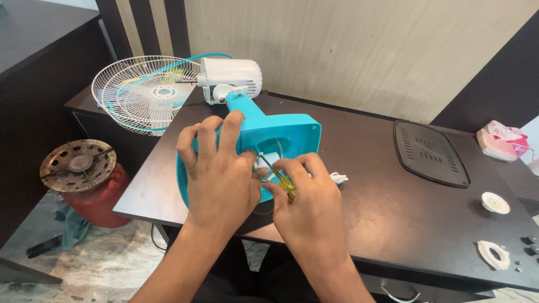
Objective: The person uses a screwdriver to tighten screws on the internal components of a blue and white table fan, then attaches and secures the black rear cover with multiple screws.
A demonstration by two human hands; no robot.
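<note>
A table fan lies on its side on the dark table (382,185), its turquoise base (281,132) turned towards me and its white motor housing (233,78) at the far end. My left hand (216,168) grips the base from the left side. My right hand (311,205) holds a yellow-handled screwdriver (278,177), its tip pushed into the open underside of the base. A white cord (338,178) shows just right of the base.
White wire fan grilles (143,92) rest at the table's far left corner. A black base plate (429,151), white plastic rings (494,253) (496,202), small screws and a pink packet (502,140) lie to the right. A red gas cylinder with burner (84,179) stands on the floor at left.
</note>
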